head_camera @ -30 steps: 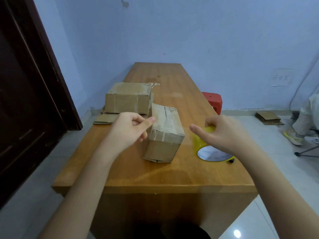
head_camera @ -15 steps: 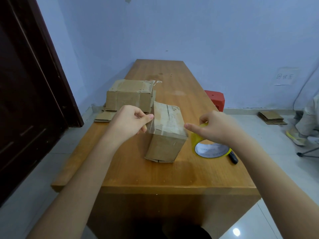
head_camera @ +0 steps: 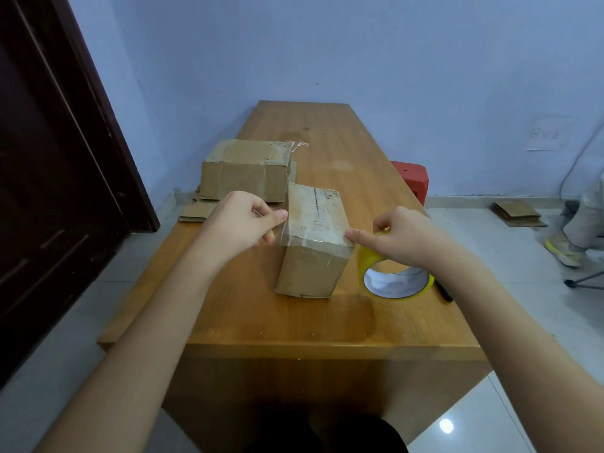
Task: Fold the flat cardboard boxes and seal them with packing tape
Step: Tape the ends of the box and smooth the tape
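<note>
A folded cardboard box stands on the wooden table between my hands. A strip of clear packing tape runs across its top near the front edge. My left hand pinches the tape's free end at the box's left side. My right hand grips the yellow tape roll at the box's right side, with the forefinger stretched out to the box's top right corner. Another folded box sits behind on the left.
Flat cardboard lies under the far box at the table's left edge. A black marker lies right of the roll. A red stool, floor cardboard and a seated person's leg are on the right. A dark door stands left.
Both hands have moved in to the box. The tape now lies stretched across the box top, with my left hand at its left edge and my right forefinger at the right corner.
</note>
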